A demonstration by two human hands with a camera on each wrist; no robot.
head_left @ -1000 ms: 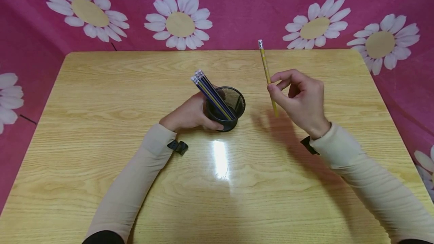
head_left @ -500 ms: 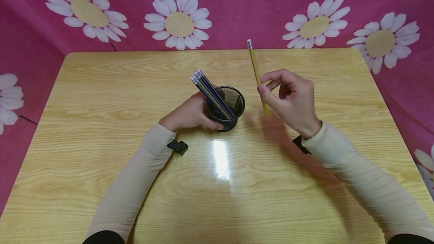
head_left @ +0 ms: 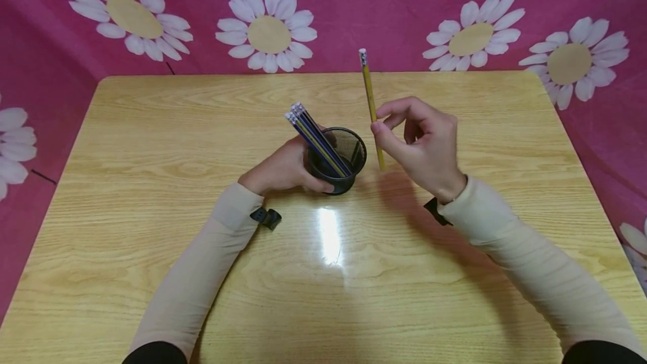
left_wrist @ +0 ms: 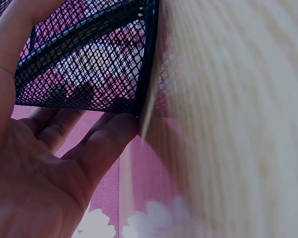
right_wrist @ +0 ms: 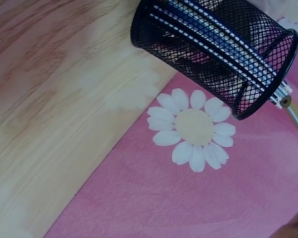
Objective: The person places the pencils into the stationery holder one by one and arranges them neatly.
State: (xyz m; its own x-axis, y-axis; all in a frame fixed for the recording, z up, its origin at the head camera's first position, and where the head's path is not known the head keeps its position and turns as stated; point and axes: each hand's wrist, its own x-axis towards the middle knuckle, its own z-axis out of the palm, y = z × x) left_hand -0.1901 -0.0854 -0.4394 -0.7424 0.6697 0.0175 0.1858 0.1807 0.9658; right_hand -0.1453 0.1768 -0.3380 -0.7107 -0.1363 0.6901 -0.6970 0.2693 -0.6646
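A black mesh pencil cup stands upright on the table. My left hand grips its left side, thumb in front and the other fingers behind it, partly hidden. Several dark blue striped pencils with white erasers lean to the left inside the cup. To the right of the cup, my right hand pinches a yellow pencil between thumb and index finger, eraser end up and nearly upright. In the right wrist view the lower end of the yellow pencil shows near the cup's rim, apart in the head view.
The wooden table reaches back to a pink cloth printed with white daisies. A bright light reflection lies on the tabletop in front of the cup. Dark straps sit at both wrists.
My right hand has moved left with the yellow pencil, closer to the cup, and the pencil has become slightly more upright. The left hand and the cup have stayed in place.
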